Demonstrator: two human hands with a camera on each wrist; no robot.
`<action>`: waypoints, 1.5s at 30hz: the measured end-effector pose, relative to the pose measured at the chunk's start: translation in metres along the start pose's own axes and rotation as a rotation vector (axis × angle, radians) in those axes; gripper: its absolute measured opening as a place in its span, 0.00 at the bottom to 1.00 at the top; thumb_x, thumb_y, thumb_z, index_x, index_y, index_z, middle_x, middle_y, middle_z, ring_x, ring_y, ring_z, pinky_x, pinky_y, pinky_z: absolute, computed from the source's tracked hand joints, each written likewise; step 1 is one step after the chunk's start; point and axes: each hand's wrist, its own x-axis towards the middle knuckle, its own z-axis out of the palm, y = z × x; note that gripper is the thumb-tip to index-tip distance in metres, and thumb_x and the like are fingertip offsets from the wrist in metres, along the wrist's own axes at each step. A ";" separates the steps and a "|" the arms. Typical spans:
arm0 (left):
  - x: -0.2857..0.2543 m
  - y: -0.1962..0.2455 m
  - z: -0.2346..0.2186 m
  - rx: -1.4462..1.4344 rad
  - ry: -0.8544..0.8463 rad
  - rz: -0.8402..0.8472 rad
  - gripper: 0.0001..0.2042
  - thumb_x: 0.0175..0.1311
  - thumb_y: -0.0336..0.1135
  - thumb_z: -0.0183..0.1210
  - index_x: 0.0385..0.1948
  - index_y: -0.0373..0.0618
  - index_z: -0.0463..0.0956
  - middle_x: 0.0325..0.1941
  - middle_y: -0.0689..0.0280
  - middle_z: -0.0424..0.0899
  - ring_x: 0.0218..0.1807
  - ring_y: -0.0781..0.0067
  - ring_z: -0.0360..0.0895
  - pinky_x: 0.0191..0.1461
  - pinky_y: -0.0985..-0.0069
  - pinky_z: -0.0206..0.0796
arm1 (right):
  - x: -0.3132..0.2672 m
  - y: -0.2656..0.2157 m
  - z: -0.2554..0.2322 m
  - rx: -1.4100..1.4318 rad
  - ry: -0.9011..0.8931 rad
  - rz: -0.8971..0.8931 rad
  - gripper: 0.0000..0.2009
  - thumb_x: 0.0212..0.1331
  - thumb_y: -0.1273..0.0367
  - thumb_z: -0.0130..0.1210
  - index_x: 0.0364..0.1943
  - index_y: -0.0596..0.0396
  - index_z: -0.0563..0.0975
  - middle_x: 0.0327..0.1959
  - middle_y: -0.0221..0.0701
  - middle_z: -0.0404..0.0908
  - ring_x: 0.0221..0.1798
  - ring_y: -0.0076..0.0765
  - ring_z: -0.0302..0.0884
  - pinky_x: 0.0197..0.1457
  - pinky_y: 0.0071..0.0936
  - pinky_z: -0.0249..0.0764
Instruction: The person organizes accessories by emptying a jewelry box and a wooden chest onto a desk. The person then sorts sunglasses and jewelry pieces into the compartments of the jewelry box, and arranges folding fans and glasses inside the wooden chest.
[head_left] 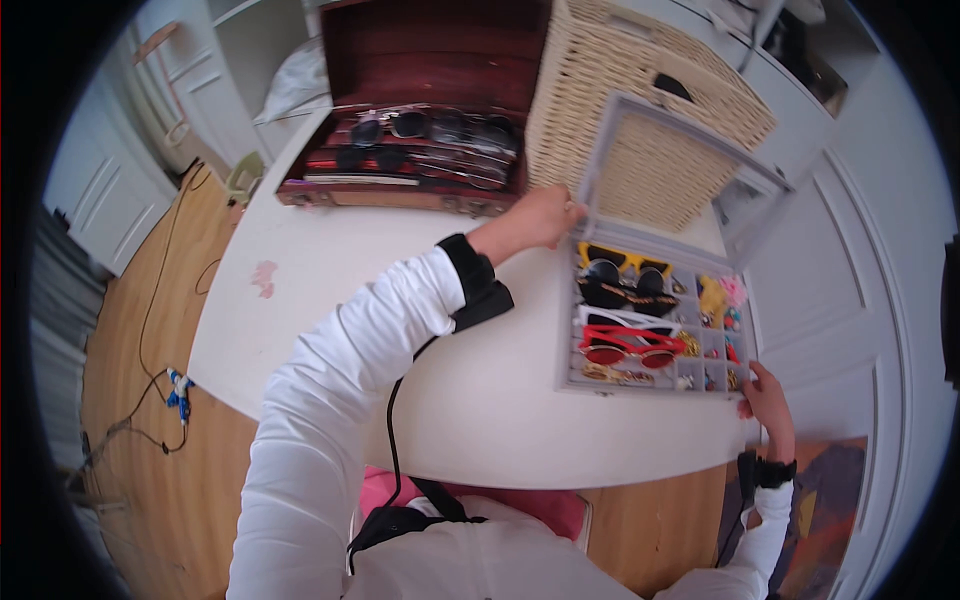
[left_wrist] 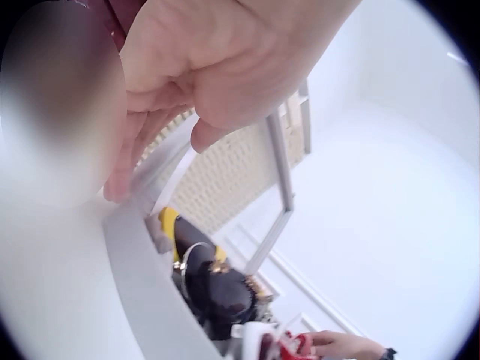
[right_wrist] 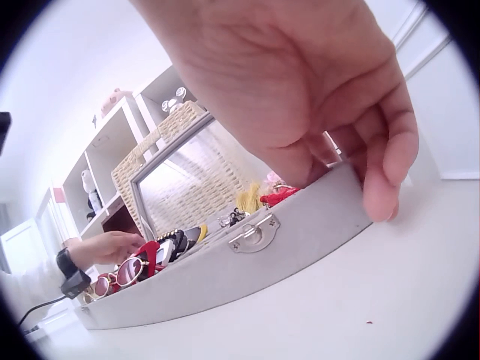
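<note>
A grey display box point(head_left: 575, 385) with a raised clear-windowed lid point(head_left: 603, 150) stands on the white table. Sunglasses fill its left side: a yellow pair point(head_left: 622, 258), black ones point(head_left: 625, 296), a white pair and a red pair point(head_left: 628, 345). Small compartments on the right hold trinkets and a pink flower piece point(head_left: 733, 291). My left hand point(head_left: 545, 215) is at the back left corner, thumb and fingers around the edge where box and lid meet. With the thumb over the rim and fingers outside, my right hand point(right_wrist: 330, 112) grips the front right corner, near the metal latch point(right_wrist: 255, 234).
An open dark red case point(head_left: 300, 190) full of glasses stands at the back left of the table point(head_left: 440, 420). Behind the lid is a wicker basket point(head_left: 570, 90). A black cable point(head_left: 393, 430) hangs from the left wrist. The wall side is close on the right.
</note>
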 end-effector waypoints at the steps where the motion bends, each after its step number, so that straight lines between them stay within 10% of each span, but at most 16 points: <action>1: -0.010 -0.002 -0.010 0.066 0.062 0.085 0.21 0.66 0.42 0.50 0.50 0.30 0.66 0.34 0.53 0.80 0.32 0.71 0.80 0.32 0.74 0.74 | 0.002 0.002 -0.002 -0.004 0.008 0.022 0.19 0.58 0.71 0.49 0.55 0.62 0.68 0.14 0.35 0.73 0.14 0.27 0.71 0.17 0.27 0.68; 6: -0.110 -0.013 -0.135 -0.534 0.377 0.010 0.17 0.67 0.39 0.47 0.52 0.38 0.67 0.44 0.57 0.78 0.45 0.67 0.78 0.45 0.74 0.73 | 0.016 0.015 -0.036 -0.466 0.196 -0.187 0.16 0.57 0.71 0.53 0.49 0.60 0.71 0.21 0.35 0.75 0.24 0.26 0.74 0.27 0.25 0.69; 12: -0.160 -0.170 -0.245 -0.311 1.223 -0.206 0.16 0.61 0.38 0.53 0.45 0.36 0.73 0.41 0.59 0.79 0.40 0.69 0.77 0.44 0.73 0.67 | -0.023 -0.215 -0.044 -0.097 0.383 -0.638 0.11 0.57 0.73 0.52 0.44 0.61 0.73 0.27 0.28 0.71 0.26 0.17 0.66 0.30 0.18 0.65; 18: -0.123 -0.243 -0.286 0.153 0.775 -0.416 0.24 0.62 0.49 0.51 0.35 0.28 0.76 0.31 0.53 0.82 0.36 0.65 0.77 0.42 0.70 0.66 | -0.009 -0.331 0.030 0.060 -0.005 -0.824 0.09 0.56 0.71 0.53 0.39 0.61 0.75 0.27 0.26 0.73 0.26 0.15 0.66 0.29 0.17 0.66; 20: -0.110 -0.241 -0.295 0.117 0.536 -0.459 0.23 0.65 0.49 0.50 0.37 0.30 0.75 0.27 0.65 0.78 0.31 0.72 0.72 0.37 0.75 0.63 | -0.004 -0.342 0.063 0.002 -0.140 -0.801 0.10 0.56 0.71 0.54 0.40 0.61 0.73 0.29 0.27 0.74 0.30 0.18 0.70 0.34 0.18 0.69; 22: -0.102 -0.250 -0.289 0.044 0.427 -0.292 0.19 0.65 0.42 0.49 0.40 0.31 0.75 0.33 0.58 0.82 0.35 0.67 0.76 0.40 0.72 0.66 | 0.012 -0.346 0.099 -0.049 -0.184 -0.837 0.11 0.54 0.70 0.56 0.40 0.60 0.74 0.31 0.30 0.75 0.32 0.22 0.72 0.36 0.20 0.71; 30: -0.116 -0.238 -0.286 0.377 0.350 -0.251 0.15 0.60 0.33 0.50 0.43 0.32 0.74 0.36 0.52 0.82 0.38 0.61 0.79 0.44 0.70 0.67 | 0.086 -0.350 0.206 -0.457 -0.106 -0.973 0.20 0.49 0.71 0.56 0.48 0.64 0.70 0.45 0.45 0.71 0.44 0.53 0.73 0.50 0.43 0.70; 36: -0.127 -0.245 -0.307 0.207 0.222 -0.278 0.20 0.60 0.43 0.54 0.44 0.34 0.75 0.37 0.50 0.81 0.41 0.63 0.78 0.44 0.69 0.68 | 0.071 -0.338 0.215 -0.489 0.010 -0.962 0.15 0.49 0.79 0.51 0.44 0.63 0.71 0.39 0.44 0.71 0.42 0.52 0.72 0.45 0.40 0.71; 41: -0.054 -0.211 -0.338 -0.075 0.563 -0.302 0.41 0.60 0.55 0.54 0.63 0.29 0.47 0.62 0.45 0.64 0.64 0.55 0.62 0.65 0.67 0.54 | 0.072 -0.336 0.211 -0.482 0.045 -0.962 0.16 0.46 0.82 0.47 0.44 0.62 0.71 0.41 0.46 0.70 0.42 0.52 0.74 0.44 0.39 0.74; 45: -0.002 -0.200 -0.335 -0.206 0.605 -0.198 0.41 0.59 0.56 0.53 0.64 0.32 0.48 0.66 0.48 0.58 0.68 0.57 0.55 0.69 0.69 0.45 | 0.071 -0.328 0.212 -0.413 0.088 -1.005 0.16 0.45 0.82 0.48 0.42 0.62 0.72 0.40 0.45 0.71 0.41 0.51 0.73 0.44 0.39 0.73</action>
